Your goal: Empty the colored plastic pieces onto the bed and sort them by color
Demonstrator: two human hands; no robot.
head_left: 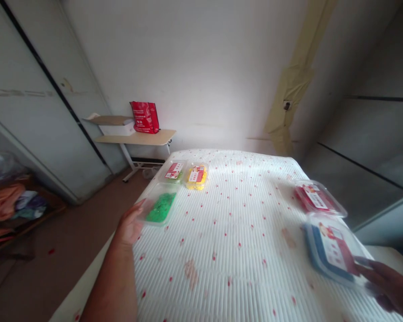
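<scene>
At the left of the frame, our left hand point(130, 226) is clamped on the left edge of a clear, rectangular plastic container with bright green contents point(161, 208), which sits at the left side of the surface point(221, 264), under a white ribbed cover with small red motifs. At the lower right, our right hand point(386, 279) is blurred, its fingers closed on the right end of a clear plastic container with blue contents point(332, 250); its white-and-red label carries characters too smeared for us to read.

Just above that, we see a clear rectangular plastic container with deep red contents point(317, 197), its white label with red parts set across the lid; the dark characters there are too soft to make out. Left of centre, 2 more labelled packs stand side by side: a clear plastic container with pale green contents point(173, 172) and a smaller, rounded clear plastic container with yellow contents point(197, 175). Both labels are red and white, with print too small for us.

In the upper left, a glossy red bag point(146, 117) shows rows of white Chinese characters, which we cannot read with certainty. It stands beside a low white box point(117, 129) on a pale wood-topped side table point(137, 139).
</scene>
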